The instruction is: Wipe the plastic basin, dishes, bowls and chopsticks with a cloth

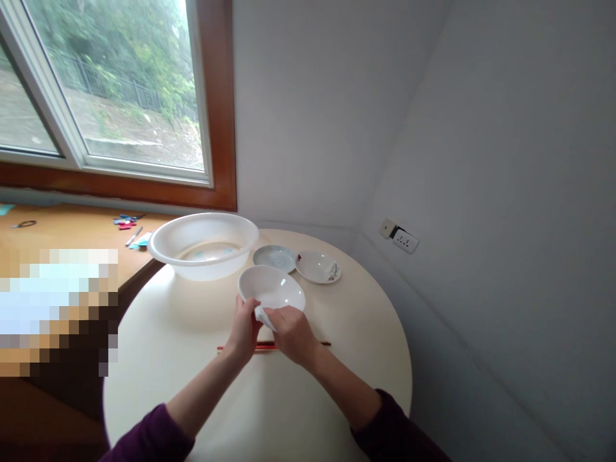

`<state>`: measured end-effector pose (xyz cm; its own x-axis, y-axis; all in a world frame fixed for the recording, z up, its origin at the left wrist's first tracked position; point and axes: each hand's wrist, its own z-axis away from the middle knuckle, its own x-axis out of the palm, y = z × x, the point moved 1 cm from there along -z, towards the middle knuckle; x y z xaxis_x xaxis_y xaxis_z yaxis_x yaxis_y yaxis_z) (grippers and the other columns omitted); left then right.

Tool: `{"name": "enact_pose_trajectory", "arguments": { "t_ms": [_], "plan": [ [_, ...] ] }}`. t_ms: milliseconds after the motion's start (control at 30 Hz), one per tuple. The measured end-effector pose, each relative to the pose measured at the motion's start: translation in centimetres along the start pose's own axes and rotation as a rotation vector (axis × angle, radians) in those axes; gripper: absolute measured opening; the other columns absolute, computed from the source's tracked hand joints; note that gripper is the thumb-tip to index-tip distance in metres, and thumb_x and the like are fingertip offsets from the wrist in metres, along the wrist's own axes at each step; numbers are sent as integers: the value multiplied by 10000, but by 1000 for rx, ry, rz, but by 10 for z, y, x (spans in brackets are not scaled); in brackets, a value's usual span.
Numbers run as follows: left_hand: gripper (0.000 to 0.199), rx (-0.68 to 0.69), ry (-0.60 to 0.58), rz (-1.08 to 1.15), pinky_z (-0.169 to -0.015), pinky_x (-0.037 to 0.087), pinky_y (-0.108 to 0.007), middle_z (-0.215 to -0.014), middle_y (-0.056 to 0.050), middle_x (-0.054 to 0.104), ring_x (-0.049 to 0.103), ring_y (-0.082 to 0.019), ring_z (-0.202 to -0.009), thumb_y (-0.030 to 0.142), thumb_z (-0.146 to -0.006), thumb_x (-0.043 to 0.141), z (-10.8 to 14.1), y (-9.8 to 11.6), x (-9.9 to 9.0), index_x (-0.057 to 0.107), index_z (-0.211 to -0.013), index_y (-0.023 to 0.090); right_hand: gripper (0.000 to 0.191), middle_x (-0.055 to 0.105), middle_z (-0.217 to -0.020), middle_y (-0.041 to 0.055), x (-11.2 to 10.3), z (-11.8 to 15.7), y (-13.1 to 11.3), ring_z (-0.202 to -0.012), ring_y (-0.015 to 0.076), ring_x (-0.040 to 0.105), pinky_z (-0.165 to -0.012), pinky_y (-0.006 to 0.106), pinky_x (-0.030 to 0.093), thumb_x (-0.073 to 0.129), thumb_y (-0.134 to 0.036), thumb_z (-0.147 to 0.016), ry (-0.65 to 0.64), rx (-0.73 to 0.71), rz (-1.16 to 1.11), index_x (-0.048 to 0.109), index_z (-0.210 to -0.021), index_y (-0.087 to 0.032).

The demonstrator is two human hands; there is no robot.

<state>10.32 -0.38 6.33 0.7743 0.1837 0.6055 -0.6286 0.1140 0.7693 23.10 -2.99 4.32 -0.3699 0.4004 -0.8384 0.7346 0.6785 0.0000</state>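
Your purple sleeves (156, 433) lie before the white bowl (272, 287); left hand (244, 330) clamps its rim, right hand (294, 332) a cloth (264, 316); rubbing could dislodge it.

White bowl (272, 285): looks ceramic, smooth glossy glaze, hard window highlights inside. White sheet (264, 317) bunched at its rim: matt, soft, creased; cloth or paper, can't tell. Basin (205, 271): translucent plastic, smooth, slight sheen. Grey plate (274, 258) and floral plate (315, 268): both smooth and glazed, ceramic by look. Chopsticks (266, 346): smooth, wood or plastic unclear. Round table (308, 417): smooth cream top, satin, faint soft reflections. Window trim (220, 128): varnished wood, semi-gloss. Panes (129, 83): clear glass. Wall (308, 115): matt paint. Socket (405, 240): white plastic. Sleeves (154, 436): dark purple cloth, matt.
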Motion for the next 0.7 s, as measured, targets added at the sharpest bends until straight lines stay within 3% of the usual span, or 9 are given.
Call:
{"name": "enact_pose_trajectory", "arguments": {
  "t_ms": [67,167,300,467,600,700],
  "plan": [
    [72,-54,26,-5,-406,361,-201,-450,70,400,411,-87,-396,181,-609,509,3,-9,1,442,-635,184,371,684,-831,129,2,-3,-8,-718,214,637,-649,335,498,331,-99,-835,-40,26,-4,540,-1140,-85],
    [133,-23,36,-31,-479,422,-212,-595,27,565,524,-117,-503,174,-619,551,-2,6,-4,537,-751,164,395,667,-1008,148,-1,7,-8,-910,214,628,-778,352,494,347,-106,-828,-30,-70,-100,508,-1189,-96],
    [371,83,-134,-166,-574,465,-237,-871,-20,657,612,-184,-726,294,-659,663,-7,41,-6,595,-1013,204,413,605,-1181,141,-7,27,3,-1143,213,521,-963,407,406,381,-109,-813,-18,-117,-129,499,-1209,-113],
    [386,66,-253,-285,-603,462,-238,-891,-53,669,613,-219,-803,420,-635,707,-1,49,2,635,-927,177,467,573,-1238,121,4,25,3,-1160,182,510,-997,376,386,383,-88,-790,-116,-201,-89,483,-1246,-102],
    [415,35,-356,-393,-599,473,-243,-887,-74,672,617,-235,-803,446,-624,723,1,54,1,645,-920,166,436,575,-1243,86,-5,15,38,-1192,174,485,-1063,415,306,373,-62,-806,-169,-262,-23,534,-1205,-136],
    [409,-4,-323,-404,-579,486,-233,-934,-75,674,625,-242,-844,420,-645,723,-2,60,-9,642,-975,193,499,548,-1275,81,-30,9,83,-1261,186,410,-1096,470,219,328,-5,-772,-65,-89,2,552,-1197,-144]
  ]
}}
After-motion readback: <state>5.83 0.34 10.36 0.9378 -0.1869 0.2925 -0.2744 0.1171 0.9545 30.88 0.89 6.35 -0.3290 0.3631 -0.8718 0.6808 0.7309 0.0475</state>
